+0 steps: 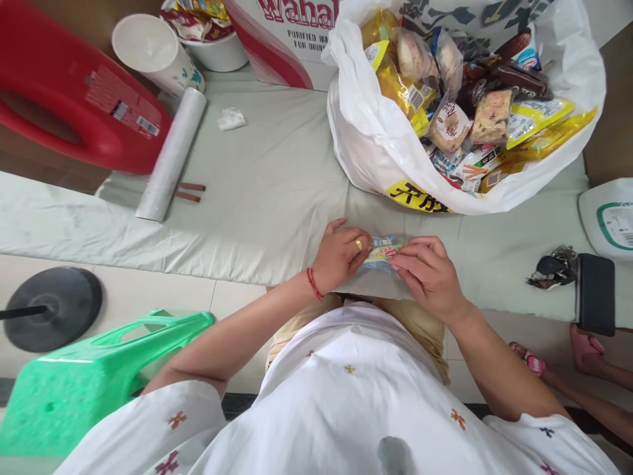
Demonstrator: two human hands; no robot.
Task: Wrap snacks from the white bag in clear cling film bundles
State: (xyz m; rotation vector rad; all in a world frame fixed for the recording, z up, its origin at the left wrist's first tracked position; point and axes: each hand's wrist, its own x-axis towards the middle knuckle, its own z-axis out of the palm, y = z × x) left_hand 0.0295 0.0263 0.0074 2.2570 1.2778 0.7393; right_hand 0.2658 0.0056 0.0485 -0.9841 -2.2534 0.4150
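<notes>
Near the front edge of the cloth-covered table (267,171), both hands hold a small snack packet (382,251) in a clear, blue and green printed wrapper. My left hand (341,254), with a ring and a red string bracelet, pinches the packet's left end. At its right end, the fingers of my right hand (429,274) are closed on the wrapper. Fingers cover parts of the packet, and its contents are hard to make out. Just beyond the hands stands a white plastic bag (353,148) full of wrapped snacks (450,125).
At left are a red jug (113,86), a paper cup (148,46), a plastic film roll (173,155) and two brown sticks (190,191). Keys (551,267) and a phone (596,293) lie at right. A green stool (74,389) is on the floor; another person's feet (588,349) show at right.
</notes>
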